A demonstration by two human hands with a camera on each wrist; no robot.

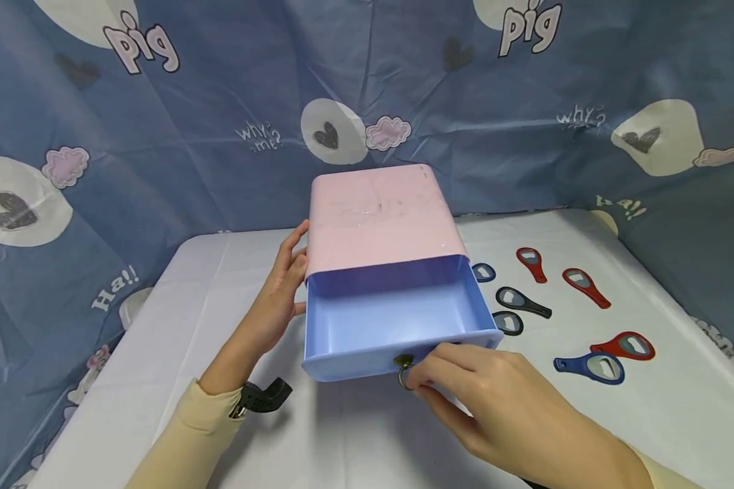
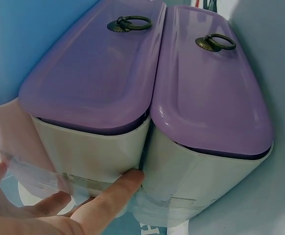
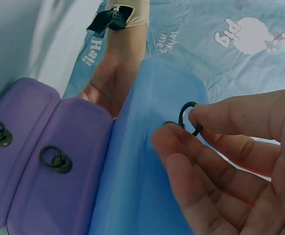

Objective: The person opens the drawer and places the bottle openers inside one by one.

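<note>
A small cabinet with a pink top [image 1: 382, 214] stands on the white table, its light-blue top drawer [image 1: 348, 368] pulled well out and bare inside. My right hand [image 1: 486, 387] pinches the bronze ring pull [image 1: 404, 377] on that drawer's front between thumb and finger; the right wrist view shows the ring [image 3: 182, 113] in this pinch. Against the cabinet's left side rests my left hand [image 1: 275, 302], its fingers extended along the wall. Below, two purple drawers [image 2: 91, 73] with ring pulls [image 2: 132, 22] sit pushed in, seen in both wrist views.
Several bottle openers lie right of the cabinet: a black one [image 1: 520, 301], red ones [image 1: 586, 286] and a blue one [image 1: 592, 367] overlapping a red one [image 1: 633, 346]. A blue printed cloth [image 1: 220, 81] hangs behind the table. A black strap [image 1: 266, 396] sits at my left wrist.
</note>
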